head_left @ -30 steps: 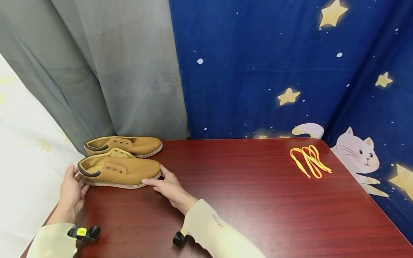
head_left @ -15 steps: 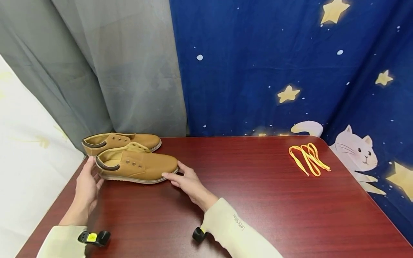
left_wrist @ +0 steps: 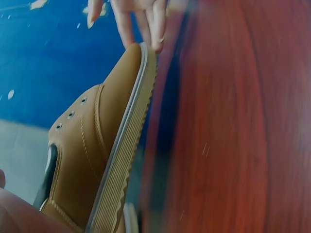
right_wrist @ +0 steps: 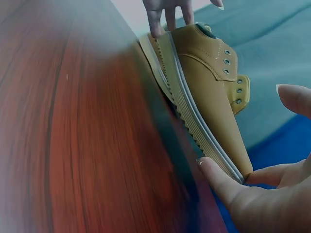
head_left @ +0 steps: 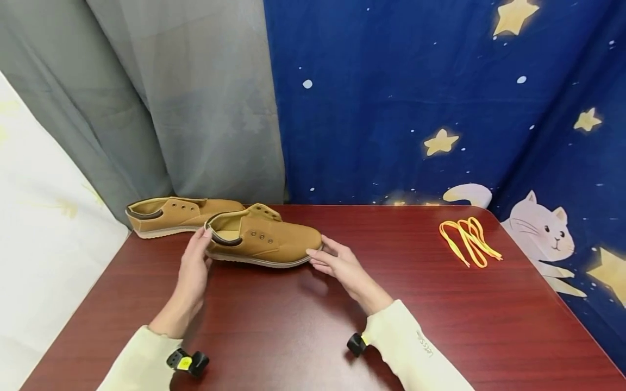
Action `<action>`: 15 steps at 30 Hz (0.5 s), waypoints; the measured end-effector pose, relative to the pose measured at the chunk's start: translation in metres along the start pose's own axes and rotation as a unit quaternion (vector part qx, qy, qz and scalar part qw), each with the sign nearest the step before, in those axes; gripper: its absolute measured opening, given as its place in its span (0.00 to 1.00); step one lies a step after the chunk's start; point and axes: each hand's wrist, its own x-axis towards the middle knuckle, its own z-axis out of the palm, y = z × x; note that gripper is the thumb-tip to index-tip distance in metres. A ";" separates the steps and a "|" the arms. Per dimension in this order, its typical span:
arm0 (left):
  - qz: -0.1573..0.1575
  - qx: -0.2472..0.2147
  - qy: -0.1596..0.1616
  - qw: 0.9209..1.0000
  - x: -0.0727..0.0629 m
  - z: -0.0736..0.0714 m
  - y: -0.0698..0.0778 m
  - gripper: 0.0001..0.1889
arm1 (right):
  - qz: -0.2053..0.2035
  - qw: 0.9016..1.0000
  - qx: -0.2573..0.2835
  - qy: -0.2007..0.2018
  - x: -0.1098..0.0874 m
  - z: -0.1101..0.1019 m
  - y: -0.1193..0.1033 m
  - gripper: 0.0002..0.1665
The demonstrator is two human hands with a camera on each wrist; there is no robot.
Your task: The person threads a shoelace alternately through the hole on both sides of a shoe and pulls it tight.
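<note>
A tan lace-up shoe point(head_left: 288, 243) with bare eyelets is held between my two hands, its toe pointing right. At the heel, my left hand point(head_left: 191, 271) grips it, the thumb by the dark collar. My right hand point(head_left: 346, 270) pinches the toe end; in the right wrist view a fingertip point(right_wrist: 209, 167) lies against the ridged sole. A gap shows between that sole and the tabletop in both wrist views. The matching shoe point(head_left: 163, 221) rests behind on the left, partly hidden by the held one.
Yellow-orange shoelaces point(head_left: 471, 241) lie looped near the far right corner of the reddish-brown table point(head_left: 489, 320). A grey curtain point(head_left: 220, 108) and a blue starry curtain point(head_left: 371, 108) hang along the back edge.
Both hands have carried the front shoe rightward and slightly up, away from its mate. More of the rear shoe now shows. The laces have stayed in place.
</note>
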 end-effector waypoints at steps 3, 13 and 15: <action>0.011 -0.004 -0.008 1.000 -0.003 0.017 -0.003 0.34 | 0.004 1.000 -0.015 0.006 -0.007 -0.014 -0.001 0.48; 0.037 0.060 -0.035 0.997 -0.014 0.064 -0.009 0.34 | 0.021 0.998 -0.027 0.055 -0.031 -0.061 -0.010 0.46; 0.038 0.083 -0.037 0.995 -0.017 0.073 -0.011 0.35 | 0.025 0.997 -0.025 0.067 -0.034 -0.070 -0.009 0.44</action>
